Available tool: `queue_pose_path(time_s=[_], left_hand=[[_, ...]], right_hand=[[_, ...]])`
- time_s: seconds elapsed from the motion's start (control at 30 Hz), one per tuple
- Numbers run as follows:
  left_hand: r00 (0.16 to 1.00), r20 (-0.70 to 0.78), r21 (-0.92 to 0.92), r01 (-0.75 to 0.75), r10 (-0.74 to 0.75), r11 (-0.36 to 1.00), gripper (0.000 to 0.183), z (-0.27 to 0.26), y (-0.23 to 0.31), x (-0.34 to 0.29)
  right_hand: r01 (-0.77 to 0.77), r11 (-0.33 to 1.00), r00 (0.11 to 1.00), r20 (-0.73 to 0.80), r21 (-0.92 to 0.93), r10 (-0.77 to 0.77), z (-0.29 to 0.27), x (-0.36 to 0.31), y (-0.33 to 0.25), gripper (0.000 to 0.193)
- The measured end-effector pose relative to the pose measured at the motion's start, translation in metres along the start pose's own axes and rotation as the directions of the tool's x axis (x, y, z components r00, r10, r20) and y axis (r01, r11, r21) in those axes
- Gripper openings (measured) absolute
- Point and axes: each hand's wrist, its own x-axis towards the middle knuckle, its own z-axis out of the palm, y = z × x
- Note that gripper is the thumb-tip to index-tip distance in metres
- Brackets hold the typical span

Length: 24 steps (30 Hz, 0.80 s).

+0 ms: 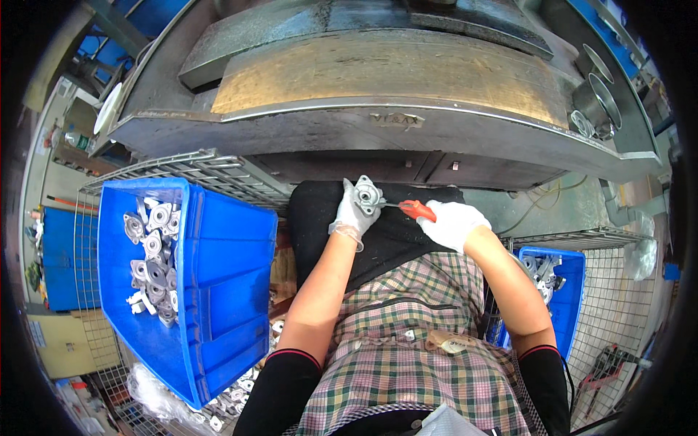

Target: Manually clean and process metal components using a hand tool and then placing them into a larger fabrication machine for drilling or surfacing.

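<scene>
The white-gloved left hand (352, 213) grips a grey, diamond-shaped metal casting (367, 193); the white-gloved right hand (452, 224) clasps a red-handled tool (418, 210) pointing at it.

Bright, soft light; lines bow toward black rim.

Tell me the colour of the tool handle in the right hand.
The tool handle is orange-red, shown best in the head view.
</scene>
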Motion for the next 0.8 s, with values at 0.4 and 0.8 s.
queue_pose_path(time_s=[0.4,0.8], left_hand=[[1.0,0.028,0.003,-0.002,0.002,1.0,0.043,-0.007,0.001,-0.004],[0.997,0.073,-0.005,0.024,-0.024,1.0,0.044,0.014,0.002,0.004]], right_hand=[[-0.016,1.0,1.0,0.009,0.012,0.015,0.002,0.0,0.004,0.043],[0.007,1.0,1.0,0.027,0.017,-0.007,0.005,0.003,0.0,0.043]])
